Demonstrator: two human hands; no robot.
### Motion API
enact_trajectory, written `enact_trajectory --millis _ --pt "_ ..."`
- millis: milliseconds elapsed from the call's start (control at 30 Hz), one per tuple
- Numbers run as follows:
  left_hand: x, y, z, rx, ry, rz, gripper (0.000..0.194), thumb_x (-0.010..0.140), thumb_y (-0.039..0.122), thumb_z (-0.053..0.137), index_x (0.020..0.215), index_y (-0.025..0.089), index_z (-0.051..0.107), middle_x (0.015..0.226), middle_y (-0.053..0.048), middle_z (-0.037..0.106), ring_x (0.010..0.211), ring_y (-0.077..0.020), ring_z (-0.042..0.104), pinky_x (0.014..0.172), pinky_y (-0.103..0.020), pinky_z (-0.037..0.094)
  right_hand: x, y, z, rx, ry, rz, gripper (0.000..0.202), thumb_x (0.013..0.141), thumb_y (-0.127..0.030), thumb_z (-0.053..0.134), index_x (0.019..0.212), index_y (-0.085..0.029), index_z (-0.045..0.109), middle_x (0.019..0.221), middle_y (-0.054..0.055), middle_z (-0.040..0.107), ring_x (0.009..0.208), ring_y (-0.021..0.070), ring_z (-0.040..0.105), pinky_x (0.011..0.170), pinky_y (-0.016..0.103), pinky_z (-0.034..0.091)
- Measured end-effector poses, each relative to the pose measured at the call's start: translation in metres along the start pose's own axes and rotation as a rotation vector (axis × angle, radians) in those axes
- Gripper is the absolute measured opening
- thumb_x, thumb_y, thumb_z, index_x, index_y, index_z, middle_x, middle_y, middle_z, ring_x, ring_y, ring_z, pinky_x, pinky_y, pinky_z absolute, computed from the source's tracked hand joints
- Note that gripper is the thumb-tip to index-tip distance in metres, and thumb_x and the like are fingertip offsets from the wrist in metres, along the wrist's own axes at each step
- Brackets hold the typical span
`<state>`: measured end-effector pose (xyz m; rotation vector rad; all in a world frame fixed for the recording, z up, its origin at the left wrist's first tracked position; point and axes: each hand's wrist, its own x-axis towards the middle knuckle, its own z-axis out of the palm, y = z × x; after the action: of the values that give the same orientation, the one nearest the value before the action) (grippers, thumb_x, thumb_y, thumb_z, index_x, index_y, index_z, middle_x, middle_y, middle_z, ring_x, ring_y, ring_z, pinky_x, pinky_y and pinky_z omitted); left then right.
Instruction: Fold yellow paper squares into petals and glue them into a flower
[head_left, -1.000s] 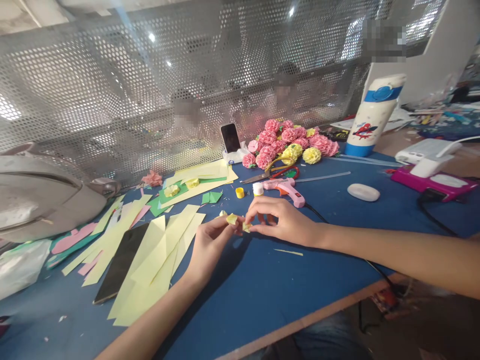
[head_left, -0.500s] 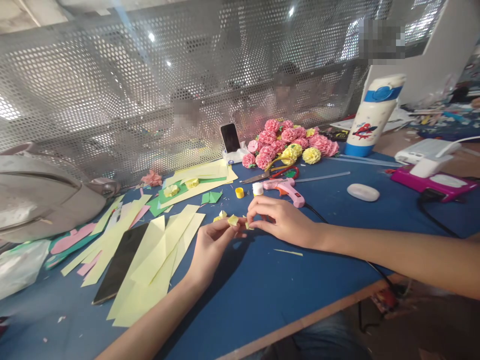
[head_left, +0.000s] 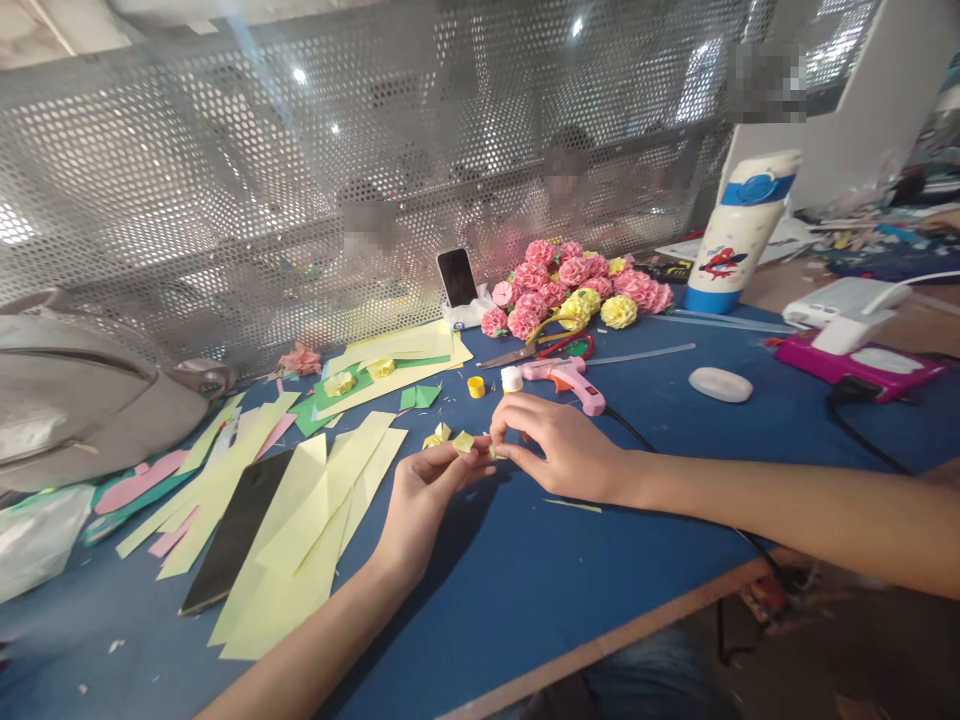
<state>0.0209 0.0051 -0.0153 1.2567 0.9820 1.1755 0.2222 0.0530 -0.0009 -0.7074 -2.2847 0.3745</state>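
Note:
Between thumb and fingers, my left hand (head_left: pixel 421 497) pinches a small folded piece of yellow paper (head_left: pixel 463 442). My right hand (head_left: pixel 556 447) meets it from the right, its thumb and forefinger closed on another small bit of yellow paper (head_left: pixel 494 451). Whether the two bits are joined I cannot tell, as the fingers cover them. Just behind my left fingertips lies a folded yellow paper petal (head_left: pixel 436 436). Beyond my right hand stand a white-capped glue bottle (head_left: pixel 512 379) and a yellow cap (head_left: pixel 476 387). A thin yellow paper sliver (head_left: pixel 573 505) rests below my right wrist.
Yellow paper strips (head_left: pixel 307 535) and a dark phone (head_left: pixel 232 540) lie left. Behind are scissors (head_left: pixel 517 354), a pink glue gun (head_left: pixel 574 382) and pink paper flowers (head_left: pixel 574 275). A bottle (head_left: pixel 739 240), white mouse (head_left: pixel 720 384) and magenta power strip (head_left: pixel 862 365) are at right.
The view has shifted slightly. Both hands stay in nearly the same place, still pinching the yellow paper, with only small finger movements.

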Motion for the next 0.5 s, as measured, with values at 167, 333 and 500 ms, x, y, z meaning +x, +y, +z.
enact_trajectory --millis 167,333,500 --pt "-0.0023 0.0019 0.0032 -0.064 0.029 -0.014 0.027 0.089 0.037 0.076 0.097 0.012 0.076 0.111 -0.01 0.076 0.103 -0.0223 0.072 0.101 -0.044 0.055 0.0006 -0.0009 0.0007 -0.009 0.013 0.009 0.006 0.093 -0.015 0.055 0.089 -0.019 0.055 0.096 0.005 0.063 0.091 0.0199 0.058 0.08 0.033 0.044" --pt "-0.0042 0.0049 0.0067 -0.092 0.05 -0.024 0.031 0.08 0.043 0.082 0.093 0.015 0.081 0.108 -0.01 0.078 0.103 -0.0264 0.074 0.099 -0.038 0.058 0.0011 -0.0016 0.0004 0.02 0.009 0.056 0.008 0.088 -0.012 0.056 0.086 -0.02 0.054 0.092 0.003 0.063 0.082 0.0175 0.056 0.072 0.03 0.041" --pt "-0.0044 0.0066 0.0069 -0.046 0.056 -0.03 0.032 0.08 0.045 0.081 0.093 0.016 0.082 0.104 -0.01 0.079 0.102 -0.0265 0.074 0.099 -0.037 0.058 0.0026 -0.0016 -0.002 0.122 -0.003 0.142 0.011 0.087 -0.014 0.061 0.093 -0.02 0.053 0.088 0.001 0.063 0.07 0.0138 0.054 0.065 0.027 0.04"
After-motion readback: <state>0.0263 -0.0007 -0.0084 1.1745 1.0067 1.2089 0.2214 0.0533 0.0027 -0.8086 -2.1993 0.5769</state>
